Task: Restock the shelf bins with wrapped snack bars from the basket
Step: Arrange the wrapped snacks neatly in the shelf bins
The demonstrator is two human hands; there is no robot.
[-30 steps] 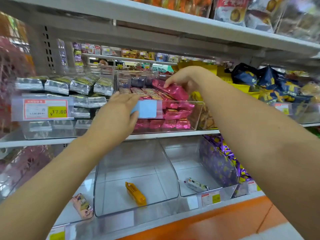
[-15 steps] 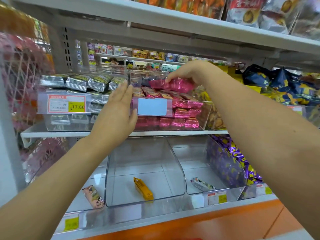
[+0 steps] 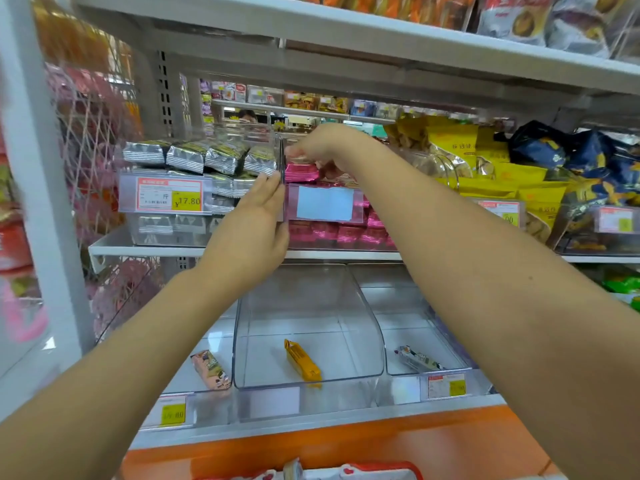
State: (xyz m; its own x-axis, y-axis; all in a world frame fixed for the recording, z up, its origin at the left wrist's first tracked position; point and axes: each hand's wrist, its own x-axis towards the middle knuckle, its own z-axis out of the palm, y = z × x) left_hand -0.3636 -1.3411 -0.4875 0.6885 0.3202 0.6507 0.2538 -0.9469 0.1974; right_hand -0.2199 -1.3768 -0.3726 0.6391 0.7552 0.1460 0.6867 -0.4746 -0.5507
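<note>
right hand moved left, pinching pink bar over bin | left hand flat, bracing bin | risk: overfull, bar slides out

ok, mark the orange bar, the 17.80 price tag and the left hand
orange bar (image 3: 302, 360), head view, middle of wrapper.
price tag (image 3: 169, 199), head view, centre of label.
left hand (image 3: 254, 230), head view, back of hand.
</note>
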